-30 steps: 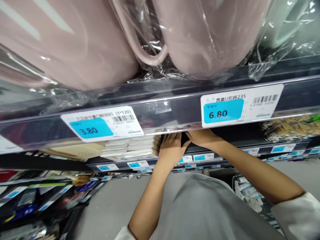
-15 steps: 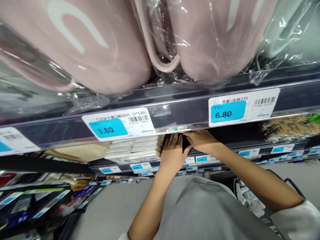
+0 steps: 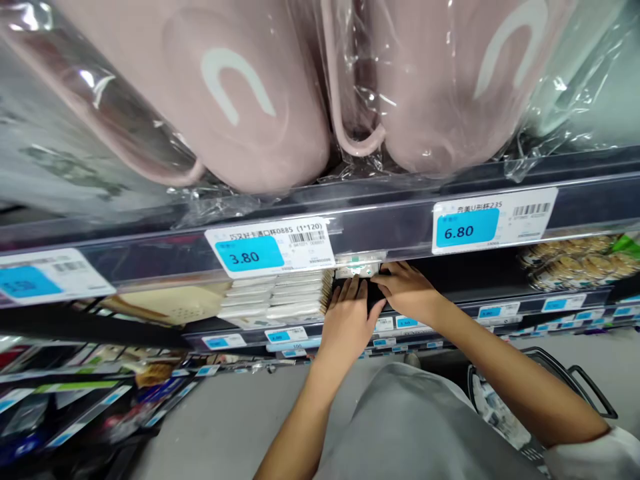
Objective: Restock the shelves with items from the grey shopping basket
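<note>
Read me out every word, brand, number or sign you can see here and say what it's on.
"3.80": middle price tag
"口杯0885 (1*120)": same tag
"6.80": right price tag
"U形杯235": same tag
"100": pale blue strip
"1.50", faintly: small lower tag
White arch mark, no wording: pink mugs
Too small or blurred: left price tag, other lower tags, barcode digits, remaining small print, white pack

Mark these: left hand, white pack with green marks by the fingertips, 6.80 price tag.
Left hand [image 3: 347, 320]: head view, on the back of the hand.
White pack [image 3: 357, 270]: head view, middle of its visible face.
6.80 price tag [image 3: 495, 221]: head view, middle of its face.
</note>
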The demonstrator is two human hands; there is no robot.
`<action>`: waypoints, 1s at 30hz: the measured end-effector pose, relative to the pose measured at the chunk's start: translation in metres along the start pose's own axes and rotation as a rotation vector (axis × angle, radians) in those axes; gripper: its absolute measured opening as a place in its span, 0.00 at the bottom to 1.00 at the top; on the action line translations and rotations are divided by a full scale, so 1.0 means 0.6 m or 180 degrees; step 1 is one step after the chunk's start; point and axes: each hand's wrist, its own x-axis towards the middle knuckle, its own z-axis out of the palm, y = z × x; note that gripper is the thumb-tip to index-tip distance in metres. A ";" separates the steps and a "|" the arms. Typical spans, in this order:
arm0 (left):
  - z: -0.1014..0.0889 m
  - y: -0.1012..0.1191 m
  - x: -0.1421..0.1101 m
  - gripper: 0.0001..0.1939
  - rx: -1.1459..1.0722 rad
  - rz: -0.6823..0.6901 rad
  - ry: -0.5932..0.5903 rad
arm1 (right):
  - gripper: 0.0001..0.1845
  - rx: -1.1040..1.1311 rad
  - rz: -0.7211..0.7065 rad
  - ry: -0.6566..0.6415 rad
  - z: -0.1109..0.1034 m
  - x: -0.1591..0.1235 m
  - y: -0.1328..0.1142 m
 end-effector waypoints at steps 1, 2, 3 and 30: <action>0.001 -0.001 -0.002 0.24 -0.0032 0.0013 0.0006 | 0.21 -0.0016 -0.0013 0.0014 0.000 -0.003 -0.002; 0.003 -0.002 -0.003 0.24 -0.0056 0.0025 0.0014 | 0.20 -0.0041 -0.0023 0.0045 0.001 -0.007 -0.003; 0.005 -0.003 -0.005 0.24 -0.0069 0.0035 0.0028 | 0.20 -0.0069 -0.0022 0.0091 0.002 -0.010 -0.004; 0.000 -0.008 -0.051 0.33 -0.0008 0.0448 -0.0203 | 0.14 0.0505 0.0824 0.2249 0.123 -0.371 -0.089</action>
